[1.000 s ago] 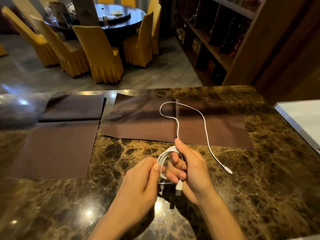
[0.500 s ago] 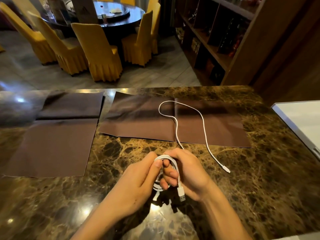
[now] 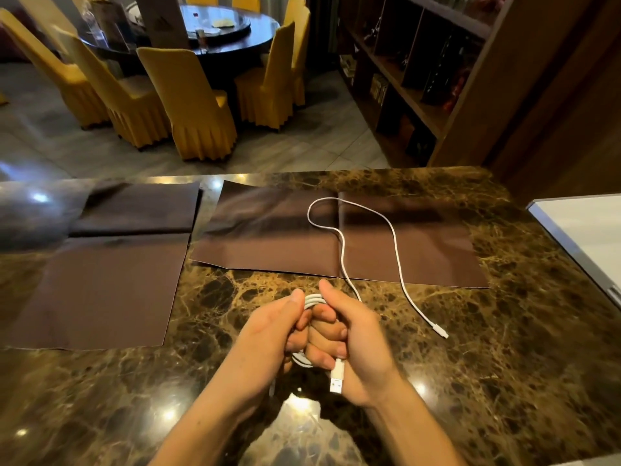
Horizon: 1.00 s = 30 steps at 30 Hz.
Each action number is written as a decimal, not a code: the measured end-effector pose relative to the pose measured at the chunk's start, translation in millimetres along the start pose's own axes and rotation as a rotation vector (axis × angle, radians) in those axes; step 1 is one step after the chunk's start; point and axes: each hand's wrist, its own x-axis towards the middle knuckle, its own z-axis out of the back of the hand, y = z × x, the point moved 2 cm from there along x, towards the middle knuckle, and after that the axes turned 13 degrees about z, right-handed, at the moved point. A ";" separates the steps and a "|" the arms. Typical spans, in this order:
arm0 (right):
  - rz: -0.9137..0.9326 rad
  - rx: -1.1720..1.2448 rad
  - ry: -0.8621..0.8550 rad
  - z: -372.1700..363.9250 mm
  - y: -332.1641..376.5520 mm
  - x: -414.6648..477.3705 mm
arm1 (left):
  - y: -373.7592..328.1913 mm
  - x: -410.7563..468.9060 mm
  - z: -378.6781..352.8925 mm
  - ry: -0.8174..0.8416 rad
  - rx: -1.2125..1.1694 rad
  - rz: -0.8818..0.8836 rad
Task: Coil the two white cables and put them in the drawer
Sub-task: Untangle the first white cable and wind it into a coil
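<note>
A white cable (image 3: 396, 250) lies partly loose on the marble table (image 3: 504, 348), looping back over a brown mat and ending in a small plug at the right. Its other part is wound into a small coil (image 3: 311, 302) held between both hands near the table's front. My left hand (image 3: 268, 334) pinches the coil's left side with thumb on top. My right hand (image 3: 349, 338) is closed around the coil, and the USB plug (image 3: 337, 378) sticks out below its fingers. Only one cable is visible. No drawer is in view.
Two brown mats (image 3: 97, 287) (image 3: 268, 237) lie on the table's far half. A white surface with a metal rim (image 3: 578, 250) borders the table on the right. Beyond the table stand yellow-covered chairs (image 3: 191, 105), a round dining table and a dark wooden shelf (image 3: 420, 79).
Both hands have drawn closer to me and lower, tightening on the coil. The loose cable's near stretch has been pulled in a little; the far loop has barely moved.
</note>
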 end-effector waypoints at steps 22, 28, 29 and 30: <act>0.108 -0.258 -0.142 2.4 8.0 4.2 | 18.1 7.9 24.0 -0.269 -0.234 -0.034; 0.115 -0.327 -0.164 6.6 9.6 4.0 | 24.2 11.4 18.9 -0.190 -0.312 -0.014; 0.118 -0.309 -0.175 7.3 8.2 3.7 | 24.7 10.6 18.2 -0.151 -0.257 -0.009; 0.123 -0.299 -0.183 7.7 7.3 3.4 | 25.1 9.4 16.8 -0.103 -0.204 0.007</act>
